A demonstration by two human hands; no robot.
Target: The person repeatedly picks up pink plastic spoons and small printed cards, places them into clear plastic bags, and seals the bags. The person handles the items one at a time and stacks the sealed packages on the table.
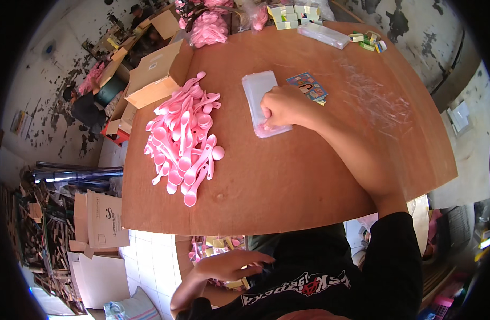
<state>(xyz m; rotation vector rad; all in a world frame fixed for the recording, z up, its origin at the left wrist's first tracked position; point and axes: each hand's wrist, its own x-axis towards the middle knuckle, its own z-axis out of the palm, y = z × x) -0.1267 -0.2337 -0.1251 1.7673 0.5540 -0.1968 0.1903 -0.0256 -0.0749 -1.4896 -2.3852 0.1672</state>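
Near the middle of the far half of the brown surface (277,184), a stack of clear plastic sleeves (257,88) lies flat under the right hand (281,108). Fingers curl down on the stack's near part; can't tell if they pinch a sleeve or just press. Left hand (231,265) hangs free over the lap, fingers loosely extended, no object visible in it.

Handling, judged by look: sleeves light, thin, floppy, slick; likely to cling together and slide as a bunch. Best hold is one corner or the near edge, rubbed up with thumb and fingertip, stack pinned flat. Hard pinch probably creases the film.

Pile of pink spoons (185,133) left of the stack: probably light, stiff, smooth plastic; take by the handle, tangled so neighbours may drag. Printed cards (307,86) just right of the stack, partly behind the forearm: look thin, fairly stiff, better lifted by an edge. Clear film scraps (375,98) farther right, look weightless, easily shifted.
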